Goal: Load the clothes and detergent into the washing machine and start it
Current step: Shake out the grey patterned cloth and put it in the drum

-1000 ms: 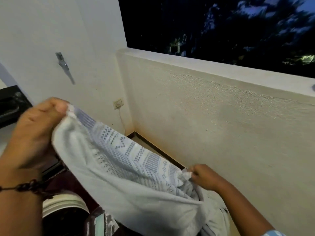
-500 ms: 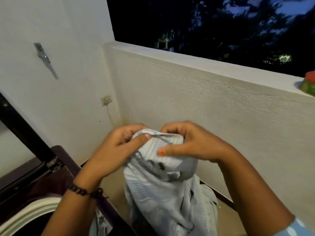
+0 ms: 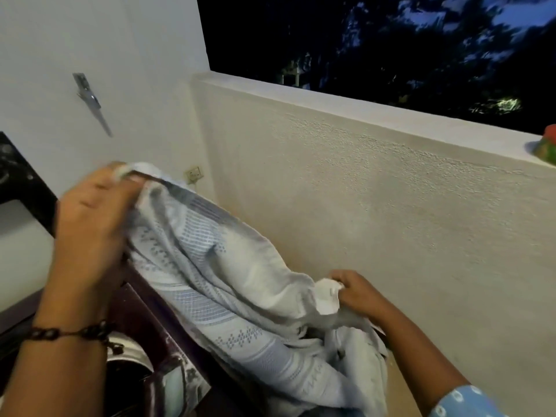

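pale patterned cloth stretched between fingers of left hand and right hand, both gripping.

Light: dim, cool, falling from above — night sky black beyond.
Blur: raised left hand smeared.
Edges: wide-angle bending.

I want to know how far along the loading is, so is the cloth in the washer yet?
Not yet. The cloth is stretched between the left hand and right hand, above the washer.
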Demonstrator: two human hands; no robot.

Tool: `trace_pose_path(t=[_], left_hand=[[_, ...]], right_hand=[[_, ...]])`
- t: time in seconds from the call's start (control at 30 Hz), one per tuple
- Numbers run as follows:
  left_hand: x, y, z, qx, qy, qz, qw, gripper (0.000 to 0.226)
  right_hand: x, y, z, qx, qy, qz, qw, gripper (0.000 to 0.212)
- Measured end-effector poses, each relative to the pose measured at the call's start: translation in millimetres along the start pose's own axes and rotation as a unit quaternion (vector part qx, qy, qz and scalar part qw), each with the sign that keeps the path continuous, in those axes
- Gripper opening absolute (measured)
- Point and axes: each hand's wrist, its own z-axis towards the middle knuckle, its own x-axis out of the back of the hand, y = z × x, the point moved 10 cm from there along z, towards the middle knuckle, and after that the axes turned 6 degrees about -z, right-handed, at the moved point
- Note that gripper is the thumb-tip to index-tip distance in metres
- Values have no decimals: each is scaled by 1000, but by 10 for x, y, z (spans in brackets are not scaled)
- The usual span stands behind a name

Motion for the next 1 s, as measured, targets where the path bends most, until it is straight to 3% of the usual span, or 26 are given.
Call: trace_pose_path(t=[0.07, 0.2, 0.27, 0.33, 0.43, 0.57, 0.63, 0.77, 0.8, 0.9, 1.0], left_hand=[[-201, -161, -67, 29, -67, 64, 995, 17], [-955, -340, -429, 49, -286, 178, 940, 71], [-1223, -416, -569, 64, -322, 170, 929, 83], [-1516, -416, -788, 72, -347, 127, 926, 88], [-1622, -428, -886, 65, -316, 101, 941, 81], [-1428, -402, -806, 65, -219, 34, 973, 74], [-1448, -342, -842, 56, -200, 31, 978, 59], [-1540, -403, -871, 53, -199, 23, 978, 3], [-1468, -448, -820, 60, -178, 9, 982, 10], [-1113, -469, -585, 78, -102, -55, 990, 17], [-868, -412, -437, 68, -92, -37, 993, 14]], right_hand=[[360, -430, -104, 48, 52, 63, 996, 19], [910, -1214, -445, 126, 67, 98, 985, 33], [1036, -1511, -577, 164, 55, 78, 982, 35], [1179, -1733, -690, 189, 97, 81, 974, 33], [1362, -1903, -832, 192, 199, 25, 961, 26], [1362, -1961, -893, 180, 229, -31, 956, 19], [1350, -1956, -902, 176, 237, -50, 954, 17], [1424, -1947, -928, 176, 271, -64, 944, 15], [1444, -1920, -912, 174, 275, -60, 944, 13], [1505, -1732, -826, 162, 241, -35, 956, 15], [1431, -1552, -741, 168, 131, 58, 975, 5]])
